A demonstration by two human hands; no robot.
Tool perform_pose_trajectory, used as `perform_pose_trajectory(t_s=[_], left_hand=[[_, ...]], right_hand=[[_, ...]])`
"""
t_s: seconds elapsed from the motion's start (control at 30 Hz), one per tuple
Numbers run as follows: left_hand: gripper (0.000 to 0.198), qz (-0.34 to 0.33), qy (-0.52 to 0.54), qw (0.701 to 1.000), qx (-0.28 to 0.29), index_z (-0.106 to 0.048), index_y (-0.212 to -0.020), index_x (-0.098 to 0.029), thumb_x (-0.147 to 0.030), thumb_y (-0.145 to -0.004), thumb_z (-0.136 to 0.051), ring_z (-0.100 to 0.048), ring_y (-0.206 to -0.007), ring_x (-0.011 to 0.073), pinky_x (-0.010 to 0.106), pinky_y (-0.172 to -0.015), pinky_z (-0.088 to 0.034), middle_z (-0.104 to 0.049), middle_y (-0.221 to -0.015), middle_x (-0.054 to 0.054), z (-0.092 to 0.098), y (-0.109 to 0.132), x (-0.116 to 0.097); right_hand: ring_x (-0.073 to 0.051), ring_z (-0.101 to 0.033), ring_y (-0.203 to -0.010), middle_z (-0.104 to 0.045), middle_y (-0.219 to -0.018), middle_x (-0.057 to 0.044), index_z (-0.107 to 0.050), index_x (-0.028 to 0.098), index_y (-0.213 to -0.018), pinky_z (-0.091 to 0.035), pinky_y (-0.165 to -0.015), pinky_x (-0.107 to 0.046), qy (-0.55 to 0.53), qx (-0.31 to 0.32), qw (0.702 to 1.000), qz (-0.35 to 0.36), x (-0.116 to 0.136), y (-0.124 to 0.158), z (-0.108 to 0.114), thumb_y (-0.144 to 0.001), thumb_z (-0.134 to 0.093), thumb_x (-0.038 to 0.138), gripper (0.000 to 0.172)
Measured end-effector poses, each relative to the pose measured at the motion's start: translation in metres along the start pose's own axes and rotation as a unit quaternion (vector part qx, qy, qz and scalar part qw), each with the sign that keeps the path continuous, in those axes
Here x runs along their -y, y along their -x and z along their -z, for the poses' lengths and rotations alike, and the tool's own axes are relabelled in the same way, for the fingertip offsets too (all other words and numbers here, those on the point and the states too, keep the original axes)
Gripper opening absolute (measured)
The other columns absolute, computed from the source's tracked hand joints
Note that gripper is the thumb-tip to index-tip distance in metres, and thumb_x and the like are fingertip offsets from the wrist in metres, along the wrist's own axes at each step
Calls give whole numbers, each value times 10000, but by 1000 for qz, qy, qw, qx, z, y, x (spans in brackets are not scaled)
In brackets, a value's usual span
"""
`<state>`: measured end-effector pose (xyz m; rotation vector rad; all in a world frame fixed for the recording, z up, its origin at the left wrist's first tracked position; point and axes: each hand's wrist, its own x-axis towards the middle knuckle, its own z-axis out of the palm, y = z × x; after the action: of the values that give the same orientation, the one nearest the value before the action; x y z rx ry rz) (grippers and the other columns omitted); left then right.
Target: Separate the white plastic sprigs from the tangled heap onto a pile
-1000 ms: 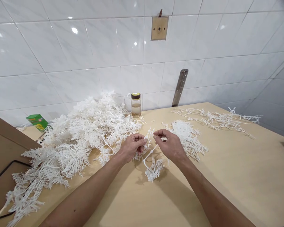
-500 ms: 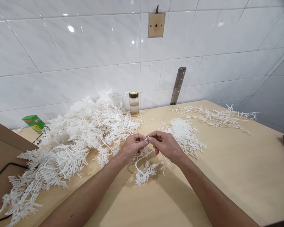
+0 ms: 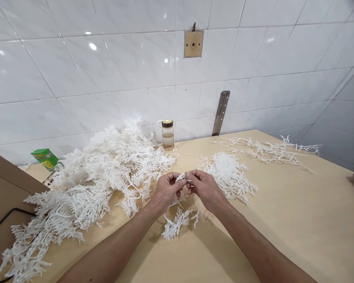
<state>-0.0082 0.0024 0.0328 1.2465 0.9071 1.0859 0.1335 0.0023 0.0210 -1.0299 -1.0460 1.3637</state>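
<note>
My left hand (image 3: 168, 191) and my right hand (image 3: 205, 188) meet at the middle of the table, thumbs and fingers pinched close together. Between them is a white plastic plant branch (image 3: 174, 225), its leafy end hanging below the hands over the tabletop. A small white tip shows at the fingertips. Just beyond my right hand lies a heap of small white sprigs (image 3: 228, 171). Left of my left hand spreads a large pile of white leafy branches (image 3: 112, 161). The exact grip of each finger is partly hidden.
Bare white stems (image 3: 267, 151) lie at the far right of the table (image 3: 297, 220). A capped bottle (image 3: 168, 135) with liquid stands near the tiled wall. At left are a green box (image 3: 45, 158) and a cardboard box (image 3: 8, 204); a metal bracket (image 3: 221, 113) is on the wall.
The view has tilted up slightly. The hanging branch has swung a little left, and more white sprig shows between my fingertips. Both hands remain pinched together.
</note>
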Motion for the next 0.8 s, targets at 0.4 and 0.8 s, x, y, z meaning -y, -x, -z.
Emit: perform_pose_trajectory(t_s=[0.4, 0.8], left_hand=[[304, 13, 0, 999, -29, -596, -721, -145, -416, -755, -730, -478, -490, 83, 219, -483, -380, -543, -578, -17, 5, -2, 4], [146, 14, 29, 995, -94, -584, -764, -151, -217, -679, -683, -479, -494, 76, 208, -450, -378, -555, -601, -22, -1, -3, 2]], right_hand=[[-106, -527, -464, -562, -586, 22, -592, 173, -706, -461, -488, -254, 83, -7, 995, 49, -3, -1, -3, -795, -681, 532, 380], [-119, -509, -457, -559, -543, 14, -581, 186, -671, -410, -461, -252, 122, -26, 991, 45, -13, -1, -5, -785, -669, 527, 370]])
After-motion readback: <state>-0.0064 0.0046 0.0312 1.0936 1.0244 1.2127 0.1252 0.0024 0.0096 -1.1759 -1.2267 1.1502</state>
